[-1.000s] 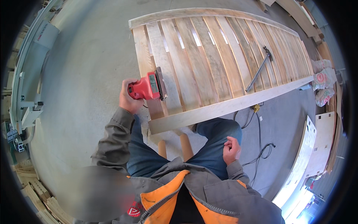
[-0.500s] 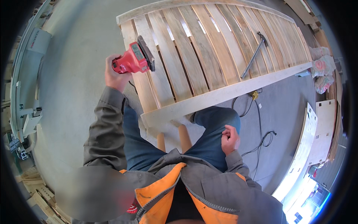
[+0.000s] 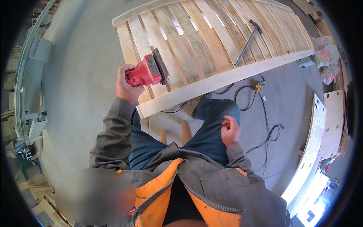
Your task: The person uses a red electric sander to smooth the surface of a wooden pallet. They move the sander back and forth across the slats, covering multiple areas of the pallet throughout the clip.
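Note:
My left hand (image 3: 127,86) is wrapped round the grip of a red electric sander (image 3: 143,72). The sander is tipped on its side, its dark pad turned to the right, over the left end of a slatted wooden panel (image 3: 193,49). Whether the pad touches the slats, I cannot tell. Over my right knee lies my right hand (image 3: 230,131), fingers curled in and nothing visible in them. Far from both hands, a claw hammer (image 3: 245,43) with a dark head rests across the slats toward the right.
A black cable (image 3: 267,130) with a yellow connector (image 3: 258,87) trails over the floor right of my knee. Pale boards with square holes (image 3: 332,121) stand at the right. Patterned sacks (image 3: 326,56) lie beyond the panel, and a long grey machine (image 3: 28,87) runs along the left.
My left hand has carried the sander right and slightly down. The panel and hammer sit farther left and higher in view, as the view has shifted. My right hand stays on the knee.

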Motion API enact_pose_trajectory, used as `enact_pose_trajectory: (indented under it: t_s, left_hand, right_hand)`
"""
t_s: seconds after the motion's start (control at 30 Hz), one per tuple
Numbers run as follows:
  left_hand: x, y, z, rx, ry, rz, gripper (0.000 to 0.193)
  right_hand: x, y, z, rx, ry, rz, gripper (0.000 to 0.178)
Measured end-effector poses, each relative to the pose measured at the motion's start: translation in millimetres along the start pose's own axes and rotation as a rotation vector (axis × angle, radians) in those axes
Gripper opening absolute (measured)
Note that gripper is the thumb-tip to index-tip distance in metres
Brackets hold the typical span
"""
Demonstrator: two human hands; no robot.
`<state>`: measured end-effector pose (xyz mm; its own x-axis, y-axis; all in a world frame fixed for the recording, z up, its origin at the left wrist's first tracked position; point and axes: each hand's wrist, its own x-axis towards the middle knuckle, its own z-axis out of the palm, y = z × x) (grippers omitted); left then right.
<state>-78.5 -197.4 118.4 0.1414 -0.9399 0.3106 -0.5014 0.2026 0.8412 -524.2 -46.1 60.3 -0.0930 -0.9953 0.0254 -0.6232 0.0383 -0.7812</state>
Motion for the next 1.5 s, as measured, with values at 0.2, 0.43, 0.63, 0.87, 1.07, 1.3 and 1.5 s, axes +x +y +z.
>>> enact_pose_trajectory:
  t_s: [0.2, 0.43, 0.63, 0.87, 1.07, 1.3, 1.5]
  left_hand:
    - [-17, 9, 17, -0.020, -0.041, -0.028, 0.071]
    - [-21, 2, 30, 0.033, -0.039, -0.012, 0.069]
    - [-23, -2, 34, 0.001, -0.063, -0.039, 0.069]
    - [-24, 12, 34, 0.140, -0.059, 0.022, 0.070]
    - [-19, 8, 35, 0.140, -0.081, -0.058, 0.072]
    - [-18, 3, 36, 0.126, -0.073, -0.043, 0.071]
    - [-10, 3, 37, 0.143, -0.069, -0.018, 0.070]
  right_hand:
    - [-2, 4, -2, 0.040, 0.016, 0.004, 0.037]
    - [-4, 8, -3, 0.059, 0.013, 0.023, 0.037]
    - [-2, 9, -2, 0.059, 0.025, 0.012, 0.038]
    - [0, 6, -3, 0.054, 0.009, 0.011, 0.038]
    - [2, 5, -1, 0.041, 0.011, 0.006, 0.038]
    - [3, 3, 0, 0.034, -0.001, 0.003, 0.039]
    - [3, 1, 0, 0.019, -0.001, 0.005, 0.039]
